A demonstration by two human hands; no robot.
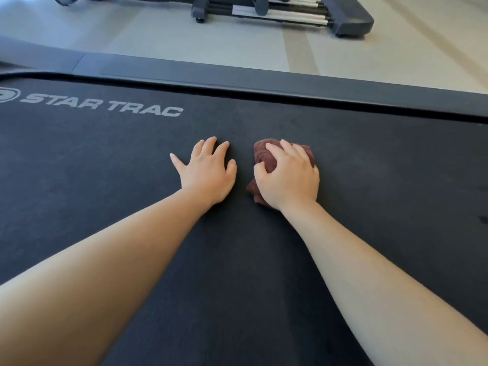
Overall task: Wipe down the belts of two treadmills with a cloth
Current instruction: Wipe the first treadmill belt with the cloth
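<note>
A black treadmill belt [105,159] with white "STAR TRAC" lettering fills most of the view. My right hand [289,178] presses a bunched dark brown cloth [264,150] onto the belt near its middle, fingers curled over it. Just left of it, my left hand [208,170] lies flat on the belt with fingers spread and nothing in it. Most of the cloth is hidden under my right hand.
A dark grey side rail [290,80] borders the belt's far edge. Beyond it lies pale grey floor [158,40]. The base of another exercise machine [346,17] stands on the floor at the top of the view.
</note>
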